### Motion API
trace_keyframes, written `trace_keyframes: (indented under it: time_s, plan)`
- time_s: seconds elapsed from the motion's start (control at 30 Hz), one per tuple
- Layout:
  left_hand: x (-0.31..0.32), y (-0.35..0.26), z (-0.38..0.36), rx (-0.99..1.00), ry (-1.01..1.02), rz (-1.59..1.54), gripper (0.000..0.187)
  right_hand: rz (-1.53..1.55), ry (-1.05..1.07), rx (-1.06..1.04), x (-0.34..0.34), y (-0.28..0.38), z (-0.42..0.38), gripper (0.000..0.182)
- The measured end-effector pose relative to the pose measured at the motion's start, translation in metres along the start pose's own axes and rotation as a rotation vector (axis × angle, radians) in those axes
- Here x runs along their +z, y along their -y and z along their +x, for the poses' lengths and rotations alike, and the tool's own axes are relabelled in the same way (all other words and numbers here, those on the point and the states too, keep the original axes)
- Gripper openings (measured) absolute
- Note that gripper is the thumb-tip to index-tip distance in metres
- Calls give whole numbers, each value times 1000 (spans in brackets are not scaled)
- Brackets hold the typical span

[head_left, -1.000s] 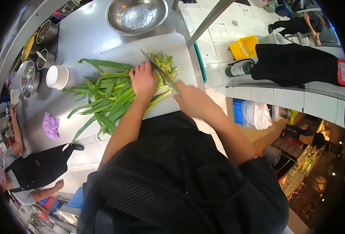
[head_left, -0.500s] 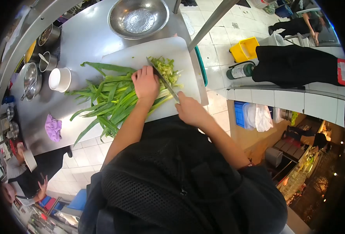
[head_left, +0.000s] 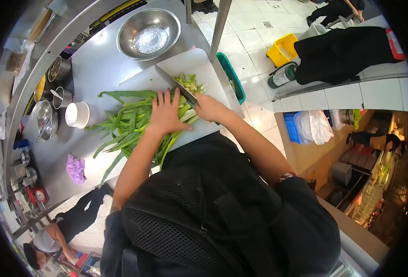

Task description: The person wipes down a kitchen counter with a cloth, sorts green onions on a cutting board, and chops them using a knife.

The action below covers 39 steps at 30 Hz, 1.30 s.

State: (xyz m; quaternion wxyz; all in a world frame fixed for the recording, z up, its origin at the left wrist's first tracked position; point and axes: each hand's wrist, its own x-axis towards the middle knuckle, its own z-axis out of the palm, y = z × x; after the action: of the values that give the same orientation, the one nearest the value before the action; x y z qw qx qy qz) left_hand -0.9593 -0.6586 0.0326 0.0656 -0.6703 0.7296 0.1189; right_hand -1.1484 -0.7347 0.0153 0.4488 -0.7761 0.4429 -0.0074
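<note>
My left hand (head_left: 165,111) lies on a bunch of long green leeks (head_left: 126,121), fingers stretched and spread, thumb pointing right. In my right hand (head_left: 210,109) is a kitchen knife (head_left: 170,81), gripped by its handle. Its blade slants away to the upper left, just beyond my left fingertips. Chopped pale-green pieces (head_left: 193,82) are heaped on the far side of the blade. Everything rests on a white cutting board (head_left: 217,76), and the leaves spill over its left side onto the steel table. Part of the leeks is hidden beneath my left hand.
A metal bowl (head_left: 168,28) stands beyond the board. To the left are a white tub (head_left: 78,115), a purple cloth (head_left: 76,169) and metal pots (head_left: 62,98). A green bin (head_left: 231,78) sits right of the table. Another person (head_left: 47,237) is at lower left.
My left hand has spread its fingers and flattened over the leeks. The knife and right hand have shifted, the blade now reaching further up-left. The view has turned slightly, and the lower-left person has moved.
</note>
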Motion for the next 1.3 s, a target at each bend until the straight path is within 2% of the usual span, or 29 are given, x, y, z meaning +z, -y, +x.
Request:
trace_keyframes:
  time_s: [0.1,0.13,0.2,0.23,0.3,0.33,0.37,0.43,0.5,0.57,0.6,0.67,0.8,0.87,0.9,0.97,1.0,1.07,1.1,1.17,1.2,1.27,1.3]
  plan:
    - [5,-9,-7,6,-74,126,138,-5,-20,-47,12,-14,3,23]
    - [5,-6,-5,-3,-78,122,138,-57,-89,-99,18,-21,4,23]
    - [1,9,10,-17,21,-65,111,-109,-167,-157,19,-26,-3,24]
    - [6,20,14,-16,17,-65,111,-140,-141,-89,17,-22,-21,27]
    - [10,32,22,56,-55,-83,88,-177,-119,-13,10,-25,-43,31]
    - [9,34,21,73,-94,-92,60,-173,-132,-16,8,-29,-51,30]
    - [6,36,26,76,-88,-99,60,-165,-143,-17,7,-31,-57,30]
    - [3,41,39,30,52,-132,58,-167,-158,-10,5,-26,-58,28]
    - [5,36,39,33,29,-65,58,-169,-179,-11,4,-19,-57,27]
    - [9,22,26,-56,-157,-101,66,-160,-219,30,8,-16,-57,23]
    - [14,14,21,-51,-144,-102,66,-153,-214,40,11,-17,-57,23]
    - [26,1,10,-128,-372,-137,78,-96,-249,60,17,-21,-58,30]
    - [34,4,10,-117,-365,-181,87,-84,-248,51,18,-21,-54,30]
    - [44,10,10,-42,-487,-187,74,-102,-249,65,20,-19,-53,30]
    - [50,12,11,-41,-489,-184,74,-101,-252,62,20,-19,-53,30]
    - [63,16,14,-59,-613,-255,53,-98,-227,82,19,-16,-54,31]
    - [62,16,15,-60,-619,-251,53,-99,-231,76,18,-13,-56,31]
    - [59,14,17,-172,-677,-426,33,-78,-174,66,15,-6,-59,32]
    - [56,14,21,-172,-680,-425,33,-80,-176,63,12,-2,-61,32]
    - [52,11,31,-382,-525,-422,22,-44,-182,41,10,2,-66,34]
    - [54,9,31,-389,-528,-428,22,-52,-177,40,9,2,-66,34]
    - [57,7,33,-332,-724,-362,13,-106,-159,100,7,2,-65,33]
    - [57,5,34,-332,-725,-364,13,-108,-159,100,4,6,-66,33]
